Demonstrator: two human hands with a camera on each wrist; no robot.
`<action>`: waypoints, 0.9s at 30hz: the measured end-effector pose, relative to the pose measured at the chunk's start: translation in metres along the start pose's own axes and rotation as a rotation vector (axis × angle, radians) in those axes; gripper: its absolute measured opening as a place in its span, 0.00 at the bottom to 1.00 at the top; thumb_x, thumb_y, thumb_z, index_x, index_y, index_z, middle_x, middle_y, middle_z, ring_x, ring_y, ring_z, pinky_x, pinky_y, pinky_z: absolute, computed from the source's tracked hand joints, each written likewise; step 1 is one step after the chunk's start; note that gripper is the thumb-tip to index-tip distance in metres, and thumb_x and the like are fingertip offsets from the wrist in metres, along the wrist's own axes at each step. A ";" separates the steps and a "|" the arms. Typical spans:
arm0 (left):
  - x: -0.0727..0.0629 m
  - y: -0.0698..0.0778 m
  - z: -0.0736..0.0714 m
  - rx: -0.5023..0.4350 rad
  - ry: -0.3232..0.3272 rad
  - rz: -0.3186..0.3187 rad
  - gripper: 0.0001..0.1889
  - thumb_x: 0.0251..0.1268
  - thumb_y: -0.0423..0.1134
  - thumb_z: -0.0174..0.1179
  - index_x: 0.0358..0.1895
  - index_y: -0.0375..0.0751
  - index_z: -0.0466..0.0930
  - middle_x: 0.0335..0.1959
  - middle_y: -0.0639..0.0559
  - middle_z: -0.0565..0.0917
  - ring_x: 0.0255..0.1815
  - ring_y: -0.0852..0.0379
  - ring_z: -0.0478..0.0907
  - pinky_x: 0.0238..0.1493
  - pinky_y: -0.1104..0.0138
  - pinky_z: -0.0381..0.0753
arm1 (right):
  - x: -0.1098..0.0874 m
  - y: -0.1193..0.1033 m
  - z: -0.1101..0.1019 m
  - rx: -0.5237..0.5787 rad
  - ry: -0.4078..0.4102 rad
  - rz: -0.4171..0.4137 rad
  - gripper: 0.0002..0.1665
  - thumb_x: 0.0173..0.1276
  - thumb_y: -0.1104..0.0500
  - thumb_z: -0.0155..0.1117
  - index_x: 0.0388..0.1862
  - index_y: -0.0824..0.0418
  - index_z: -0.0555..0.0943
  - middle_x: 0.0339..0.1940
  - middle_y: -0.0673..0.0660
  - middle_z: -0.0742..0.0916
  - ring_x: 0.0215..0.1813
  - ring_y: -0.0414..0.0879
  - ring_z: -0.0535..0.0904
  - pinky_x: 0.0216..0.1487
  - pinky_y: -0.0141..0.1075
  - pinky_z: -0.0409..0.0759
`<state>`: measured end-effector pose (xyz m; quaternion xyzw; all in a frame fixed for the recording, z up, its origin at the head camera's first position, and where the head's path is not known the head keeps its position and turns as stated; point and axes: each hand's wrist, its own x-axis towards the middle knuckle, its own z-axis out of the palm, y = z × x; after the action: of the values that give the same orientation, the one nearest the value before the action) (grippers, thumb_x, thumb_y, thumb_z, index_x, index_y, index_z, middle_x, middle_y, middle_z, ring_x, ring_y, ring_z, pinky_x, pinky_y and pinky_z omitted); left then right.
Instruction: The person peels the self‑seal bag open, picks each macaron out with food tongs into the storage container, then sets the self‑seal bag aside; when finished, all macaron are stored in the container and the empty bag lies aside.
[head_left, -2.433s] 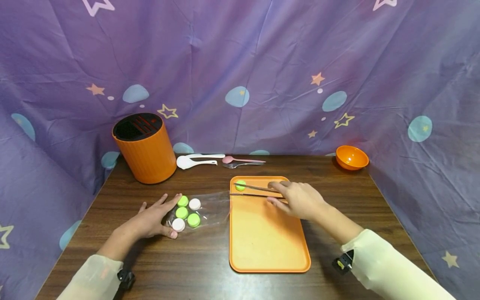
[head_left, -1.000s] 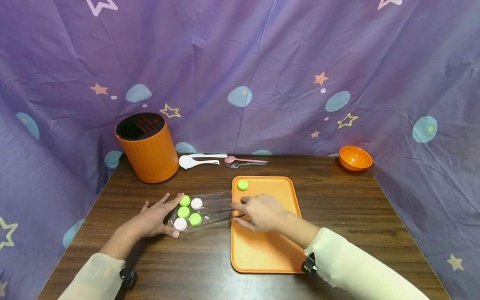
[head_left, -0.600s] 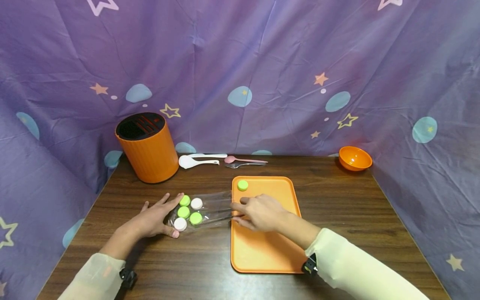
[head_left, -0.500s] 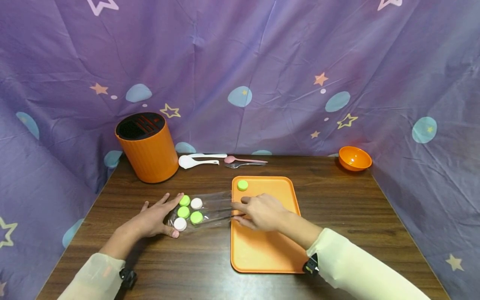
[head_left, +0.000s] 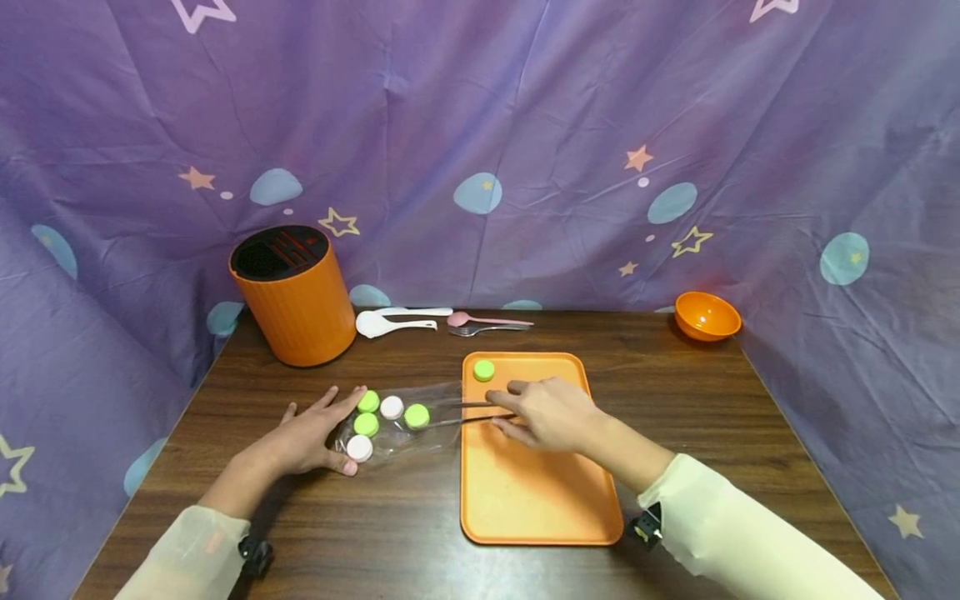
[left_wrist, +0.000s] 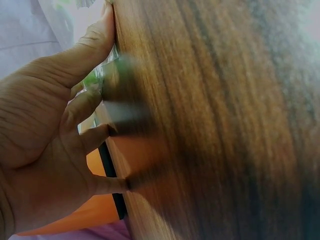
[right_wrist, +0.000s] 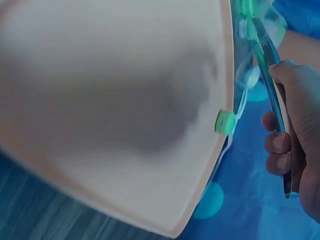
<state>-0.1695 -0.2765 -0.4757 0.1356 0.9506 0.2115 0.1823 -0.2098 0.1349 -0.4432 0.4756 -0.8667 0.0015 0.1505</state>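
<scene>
My right hand (head_left: 557, 415) holds metal tongs (head_left: 474, 405) above the orange tray (head_left: 528, 500). The tips reach left into a clear plastic bag (head_left: 442, 402), one on each side of a green cap-like disc (head_left: 417, 417). My left hand (head_left: 303, 433) rests with spread fingers on the bag's left end. More discs lie in the bag, green (head_left: 366, 424) and white (head_left: 359, 449). Another green disc (head_left: 483, 371) sits in the tray's far left corner. In the right wrist view, fingers curl round the tongs (right_wrist: 274, 95); in the left wrist view, my left hand's fingertips (left_wrist: 120, 186) touch the table.
An orange knife block (head_left: 296, 308) stands at the back left. Beside it lie a white ladle (head_left: 372, 324), a white-handled utensil (head_left: 416, 312), a pink spoon (head_left: 480, 320) and a fork (head_left: 487, 330). An orange bowl (head_left: 707, 316) sits at the back right. A purple curtain hangs behind.
The tongs went from the tray's corner disc into the bag. Since then my right hand has drawn back rightward, and one green disc has slid right inside the bag. My left hand stays put.
</scene>
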 end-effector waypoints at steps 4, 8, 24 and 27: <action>0.000 0.001 0.000 0.001 0.001 0.001 0.68 0.51 0.57 0.83 0.93 0.48 0.49 0.91 0.40 0.60 0.92 0.26 0.46 0.76 0.12 0.41 | -0.009 0.007 -0.003 -0.017 0.006 0.035 0.19 0.76 0.41 0.74 0.59 0.47 0.88 0.31 0.46 0.84 0.18 0.38 0.71 0.16 0.34 0.70; -0.001 0.001 0.001 -0.001 0.003 0.004 0.68 0.51 0.57 0.83 0.93 0.48 0.49 0.91 0.40 0.60 0.92 0.26 0.47 0.76 0.12 0.41 | -0.017 0.017 -0.006 -0.016 0.020 0.055 0.20 0.76 0.41 0.74 0.60 0.47 0.89 0.30 0.46 0.84 0.17 0.36 0.70 0.16 0.33 0.68; 0.001 0.000 0.000 -0.007 -0.005 -0.014 0.68 0.51 0.58 0.82 0.93 0.49 0.48 0.91 0.40 0.60 0.93 0.27 0.45 0.76 0.13 0.39 | -0.059 0.051 -0.012 -0.027 -0.011 0.199 0.22 0.76 0.42 0.74 0.61 0.50 0.89 0.35 0.50 0.90 0.22 0.46 0.83 0.22 0.46 0.82; 0.001 0.001 0.001 -0.007 -0.002 -0.012 0.68 0.51 0.57 0.83 0.93 0.49 0.49 0.91 0.40 0.60 0.93 0.27 0.45 0.76 0.13 0.39 | -0.066 0.058 -0.010 -0.038 -0.019 0.220 0.21 0.76 0.43 0.74 0.61 0.51 0.88 0.36 0.50 0.91 0.24 0.47 0.84 0.24 0.47 0.83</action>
<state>-0.1699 -0.2751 -0.4762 0.1294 0.9504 0.2138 0.1849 -0.2215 0.2223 -0.4429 0.3748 -0.9149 -0.0028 0.1501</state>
